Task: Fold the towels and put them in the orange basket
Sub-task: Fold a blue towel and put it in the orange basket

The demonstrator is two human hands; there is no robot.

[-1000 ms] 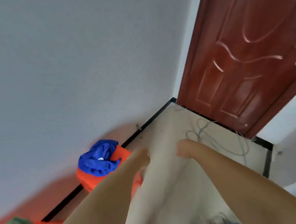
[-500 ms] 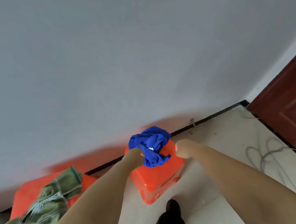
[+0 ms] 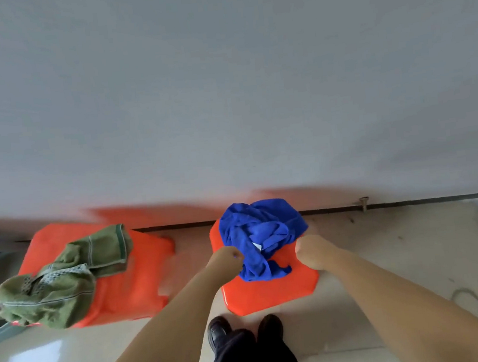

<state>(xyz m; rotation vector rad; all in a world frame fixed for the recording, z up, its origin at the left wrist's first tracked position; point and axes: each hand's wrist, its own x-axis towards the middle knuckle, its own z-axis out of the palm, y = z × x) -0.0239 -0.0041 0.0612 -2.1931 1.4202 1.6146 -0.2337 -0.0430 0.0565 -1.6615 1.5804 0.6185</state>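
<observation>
Since the earlier frames the view has swung left, so the door is gone and both orange baskets now show against the wall (image 3: 222,80). On the left, a crumpled green towel (image 3: 57,280) drapes over one orange basket (image 3: 131,284). Further right, the left hand (image 3: 225,262) pinches the edge of the bunched blue towel (image 3: 262,237), which sits on the second orange basket (image 3: 272,293). Right of it, the right hand (image 3: 311,251) is curled into a fist at the towel's edge; whether it grips the cloth cannot be told. Black shoes (image 3: 219,333) stand on the tiled floor (image 3: 399,253).
</observation>
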